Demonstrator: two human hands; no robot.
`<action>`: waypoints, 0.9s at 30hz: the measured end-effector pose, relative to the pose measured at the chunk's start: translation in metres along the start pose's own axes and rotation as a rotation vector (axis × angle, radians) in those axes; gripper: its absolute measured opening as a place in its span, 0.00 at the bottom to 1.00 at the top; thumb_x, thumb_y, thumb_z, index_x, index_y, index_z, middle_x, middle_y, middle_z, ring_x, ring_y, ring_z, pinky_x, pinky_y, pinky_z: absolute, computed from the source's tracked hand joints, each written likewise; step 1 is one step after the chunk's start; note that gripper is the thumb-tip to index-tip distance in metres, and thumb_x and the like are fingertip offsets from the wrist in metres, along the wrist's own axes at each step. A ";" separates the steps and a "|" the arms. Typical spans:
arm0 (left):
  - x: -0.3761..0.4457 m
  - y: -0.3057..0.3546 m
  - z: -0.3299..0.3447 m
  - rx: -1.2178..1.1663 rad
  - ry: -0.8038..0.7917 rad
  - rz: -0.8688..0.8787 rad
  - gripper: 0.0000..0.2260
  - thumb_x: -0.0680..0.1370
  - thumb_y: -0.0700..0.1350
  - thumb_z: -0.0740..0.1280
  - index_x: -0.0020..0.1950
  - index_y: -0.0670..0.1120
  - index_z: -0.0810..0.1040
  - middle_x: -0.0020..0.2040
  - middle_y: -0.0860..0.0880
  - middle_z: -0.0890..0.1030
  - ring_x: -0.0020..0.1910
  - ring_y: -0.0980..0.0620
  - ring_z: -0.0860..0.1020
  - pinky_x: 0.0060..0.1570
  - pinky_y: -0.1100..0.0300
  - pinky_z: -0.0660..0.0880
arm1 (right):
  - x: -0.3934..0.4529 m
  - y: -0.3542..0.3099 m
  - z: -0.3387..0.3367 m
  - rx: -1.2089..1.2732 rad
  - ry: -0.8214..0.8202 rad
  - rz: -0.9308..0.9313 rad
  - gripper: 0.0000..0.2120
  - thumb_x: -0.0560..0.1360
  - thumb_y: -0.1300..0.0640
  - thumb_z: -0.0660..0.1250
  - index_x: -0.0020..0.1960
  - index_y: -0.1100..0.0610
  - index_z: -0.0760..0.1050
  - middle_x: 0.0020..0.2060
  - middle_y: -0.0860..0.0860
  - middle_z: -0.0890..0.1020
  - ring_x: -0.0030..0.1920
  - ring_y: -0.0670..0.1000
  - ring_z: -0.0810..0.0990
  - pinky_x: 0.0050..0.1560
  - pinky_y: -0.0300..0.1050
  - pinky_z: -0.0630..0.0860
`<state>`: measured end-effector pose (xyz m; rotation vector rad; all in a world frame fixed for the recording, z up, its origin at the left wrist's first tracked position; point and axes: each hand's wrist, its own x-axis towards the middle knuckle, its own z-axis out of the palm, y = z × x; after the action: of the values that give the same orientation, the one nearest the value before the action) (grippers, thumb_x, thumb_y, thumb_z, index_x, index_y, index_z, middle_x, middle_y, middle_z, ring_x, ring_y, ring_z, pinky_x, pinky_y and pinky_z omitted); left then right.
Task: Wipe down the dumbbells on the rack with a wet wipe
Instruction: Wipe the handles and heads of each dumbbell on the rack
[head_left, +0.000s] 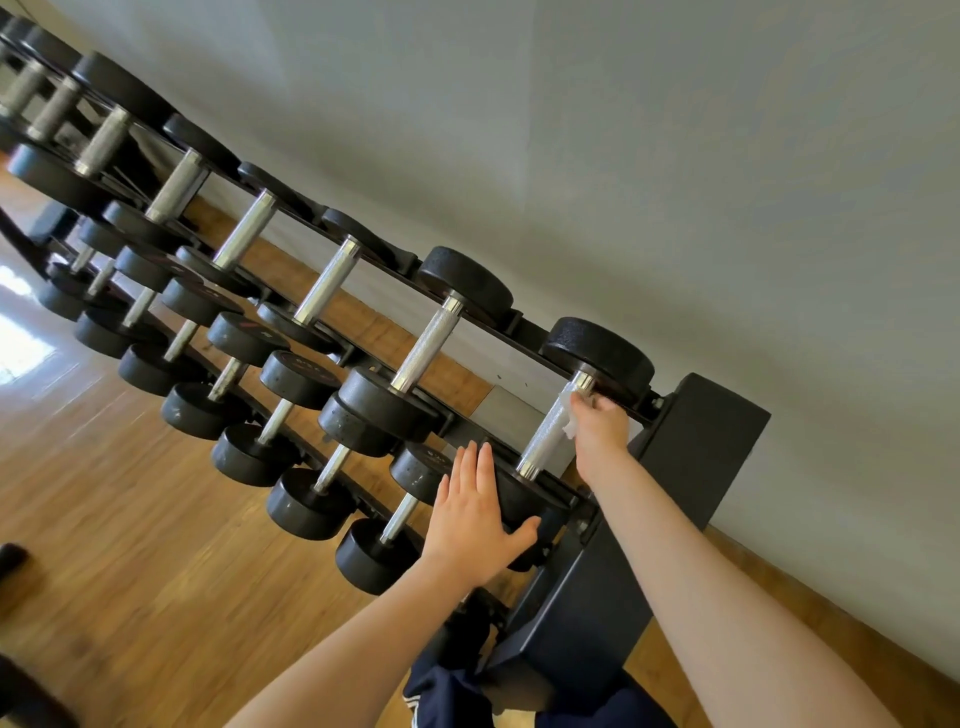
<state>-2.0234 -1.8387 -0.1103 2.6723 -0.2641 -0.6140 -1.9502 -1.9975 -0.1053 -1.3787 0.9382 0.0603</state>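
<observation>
A black tiered rack (691, 447) holds several black dumbbells with chrome handles. The dumbbell nearest me on the top tier (545, 431) has a knurled silver handle. My right hand (600, 431) presses a white wet wipe (569, 415) against the far end of that handle, next to its rear black head (597, 353). My left hand (478, 519) lies flat with fingers spread on the same dumbbell's front head (524, 499).
More dumbbells (431, 338) run along the rack to the upper left, with smaller ones on the lower tiers (306, 504). A grey wall (675, 156) stands right behind the rack. Wooden floor (104, 519) lies in front. My knee in dark shorts (452, 691) is below.
</observation>
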 end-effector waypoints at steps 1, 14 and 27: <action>0.000 0.000 0.000 0.001 0.005 -0.001 0.44 0.77 0.64 0.61 0.79 0.46 0.38 0.80 0.46 0.42 0.78 0.47 0.40 0.76 0.50 0.42 | -0.002 0.006 0.000 -0.028 -0.030 0.013 0.12 0.80 0.60 0.61 0.61 0.62 0.74 0.53 0.55 0.78 0.48 0.49 0.76 0.42 0.36 0.73; 0.000 0.001 0.000 0.003 0.019 0.002 0.44 0.77 0.64 0.62 0.79 0.46 0.39 0.80 0.46 0.42 0.78 0.48 0.40 0.75 0.52 0.41 | 0.008 0.013 -0.002 -0.042 -0.048 0.040 0.09 0.75 0.59 0.69 0.54 0.62 0.77 0.53 0.57 0.80 0.55 0.55 0.79 0.46 0.43 0.76; 0.000 -0.001 0.002 -0.001 0.024 0.008 0.44 0.76 0.65 0.61 0.79 0.46 0.39 0.80 0.46 0.42 0.78 0.48 0.40 0.75 0.51 0.42 | 0.005 0.020 -0.007 -0.026 -0.100 0.031 0.13 0.77 0.59 0.66 0.60 0.62 0.75 0.54 0.56 0.79 0.55 0.54 0.78 0.56 0.47 0.75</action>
<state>-2.0239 -1.8389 -0.1123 2.6744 -0.2681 -0.5793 -1.9617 -2.0012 -0.1241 -1.3727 0.8780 0.1641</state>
